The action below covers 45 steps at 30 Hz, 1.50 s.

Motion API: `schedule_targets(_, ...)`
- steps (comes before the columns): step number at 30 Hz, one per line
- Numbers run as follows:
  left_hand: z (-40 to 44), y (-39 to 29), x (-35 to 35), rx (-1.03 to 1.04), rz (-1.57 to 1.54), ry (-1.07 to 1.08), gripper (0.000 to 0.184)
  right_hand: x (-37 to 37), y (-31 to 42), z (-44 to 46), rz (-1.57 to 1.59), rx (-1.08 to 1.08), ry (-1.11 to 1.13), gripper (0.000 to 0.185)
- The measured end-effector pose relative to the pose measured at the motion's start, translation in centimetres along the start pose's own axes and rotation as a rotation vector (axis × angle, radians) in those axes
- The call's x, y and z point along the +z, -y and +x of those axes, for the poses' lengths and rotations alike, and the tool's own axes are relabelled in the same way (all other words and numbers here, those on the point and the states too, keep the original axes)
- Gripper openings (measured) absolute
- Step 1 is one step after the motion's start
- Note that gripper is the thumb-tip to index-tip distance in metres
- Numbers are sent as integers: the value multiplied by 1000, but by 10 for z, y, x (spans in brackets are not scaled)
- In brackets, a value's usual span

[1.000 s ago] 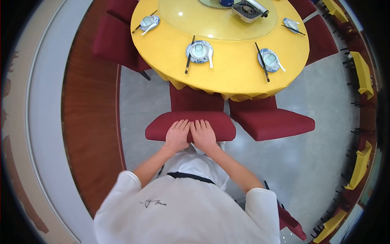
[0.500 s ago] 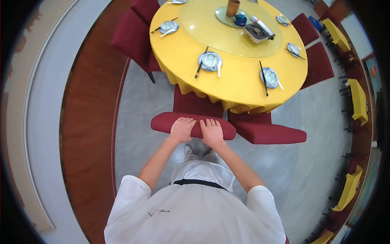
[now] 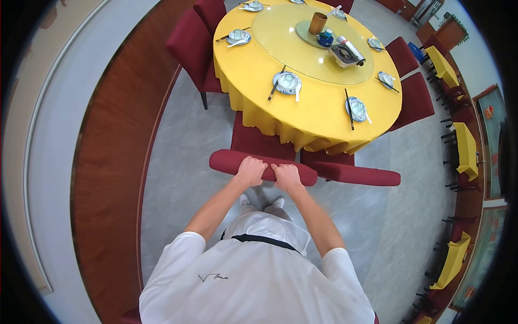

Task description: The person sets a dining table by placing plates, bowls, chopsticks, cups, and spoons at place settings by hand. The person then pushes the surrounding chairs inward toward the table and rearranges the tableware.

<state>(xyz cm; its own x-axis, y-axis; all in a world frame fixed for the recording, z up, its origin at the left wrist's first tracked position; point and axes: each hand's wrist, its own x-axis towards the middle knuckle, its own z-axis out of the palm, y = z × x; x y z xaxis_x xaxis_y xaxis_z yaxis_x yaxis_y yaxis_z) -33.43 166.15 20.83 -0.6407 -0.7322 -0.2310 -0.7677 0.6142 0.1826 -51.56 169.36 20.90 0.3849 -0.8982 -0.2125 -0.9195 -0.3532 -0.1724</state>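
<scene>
In front of me stands a dark red upholstered chair point(image 3: 223, 162), its padded back towards me and its seat reaching under the yellow tablecloth. My left hand point(image 3: 252, 170) grips the top of the backrest near its middle, fingers curled over the far side. Close beside it, my right hand point(image 3: 286, 175) is wrapped round the same edge, thumb on top. The round table point(image 3: 259, 102) with the yellow cloth lies just beyond the chair. A second red chair point(image 3: 362, 175) is to the right, its back almost touching the first.
A glass turntable point(image 3: 280, 48) carries a portable stove point(image 3: 345, 55), a blue pot point(image 3: 325, 39) and a brown cup point(image 3: 318, 23). Place settings point(image 3: 287, 82) with chopsticks ring the table. More red chairs point(image 3: 191, 51) stand around it. A wood-panelled wall point(image 3: 110, 162) runs along the left.
My hands have gone from lying flatter on the backrest to curling round it. The view has shifted slightly, and the chair back appears a little more tilted.
</scene>
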Motion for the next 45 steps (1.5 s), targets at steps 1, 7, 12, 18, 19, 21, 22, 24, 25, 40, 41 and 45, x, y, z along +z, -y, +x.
schedule_targets(1, -9, -5, 2, 7, 4, -6, 37, 1, 5, -8, -5, 0, 1, 50)
schedule_targets(7, -47, -25, 17, 15, -14, -42, 38, 10, 29, -44, -6, 9, 5, 49)
schedule_targets(12, -60, -33, 20, 11, -37, -75, 41, 15, 37, -59, 17, 15, -16, 54)
schedule_targets(18, -65, -36, 19, 4, -55, -83, 48, 12, 41, -66, 55, 39, 1, 62)
schedule_targets(19, -64, -36, 18, 9, -57, -78, 51, 11, 41, -67, 58, 32, -7, 64)
schedule_targets(21, -67, -35, 21, 8, -90, -142, 58, 10, 40, -69, 67, 37, -31, 69)
schedule_targets(22, -66, -34, 20, 14, -107, -174, 62, 7, 40, -70, 80, 40, -72, 71)
schedule_targets(24, -63, -33, 16, 10, -103, -114, 70, 6, 40, -75, 98, 43, -142, 77)
schedule_targets(25, -62, -33, 13, 10, -110, -112, 69, 9, 38, -76, 118, 43, -157, 81)
schedule_targets(40, -42, -76, -19, -231, -11, 28, 85, -7, -30, -89, 308, -156, -136, 70)
schedule_targets(41, -39, -87, -18, -290, 44, 69, 87, -13, -52, -100, 413, -209, -193, 67)
schedule_targets(45, 1, -160, -30, -326, -54, 95, 96, -73, -197, -169, 400, -130, -342, 61)
